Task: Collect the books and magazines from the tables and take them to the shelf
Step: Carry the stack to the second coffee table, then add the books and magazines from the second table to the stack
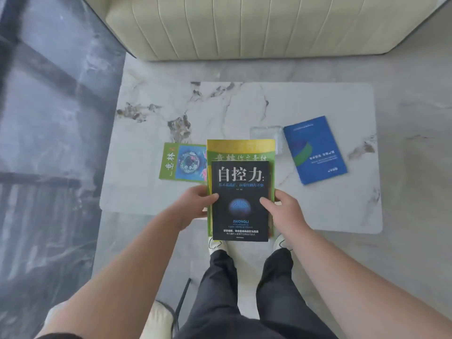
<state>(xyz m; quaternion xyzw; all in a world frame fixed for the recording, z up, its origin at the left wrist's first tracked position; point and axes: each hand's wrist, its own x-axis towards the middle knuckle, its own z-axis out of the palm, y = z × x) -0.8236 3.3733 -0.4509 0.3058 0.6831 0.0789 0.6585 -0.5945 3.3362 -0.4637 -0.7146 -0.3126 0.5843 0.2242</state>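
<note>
Books fill the middle of the head view: a black paperback [240, 200] with large white Chinese characters and the word ZIKONGLI lies on top of a larger green and yellow magazine [241, 150], and the two are held together as a small stack over the near edge of a white marble coffee table [244, 106]. The left hand [193, 206] grips the stack's left edge, its thumb lying across the black cover and its fingers curled out of sight underneath. The right hand [285, 209] grips the right edge in the same way, thumb on the cover, fingers wrapped below. Just left of the stack, a smaller green magazine [182, 162] with a blue picture on its cover lies flat on the table, its right edge hidden behind the held stack. To the right, well apart from the stack, a blue booklet [315, 150] lies flat and turned at an angle, its lettering upside down to the viewer. Between the booklet and the stack sits a clear glass dish [265, 133], touching or nearly touching the booklet's left corner; which one I cannot tell. Beyond the table stands a cream ribbed sofa [244, 25]. A dark glossy floor panel [49, 118] runs along the left. Below the stack the person's dark trousers [220, 289] and pale shoes [216, 243] stand on the light marble floor.
</note>
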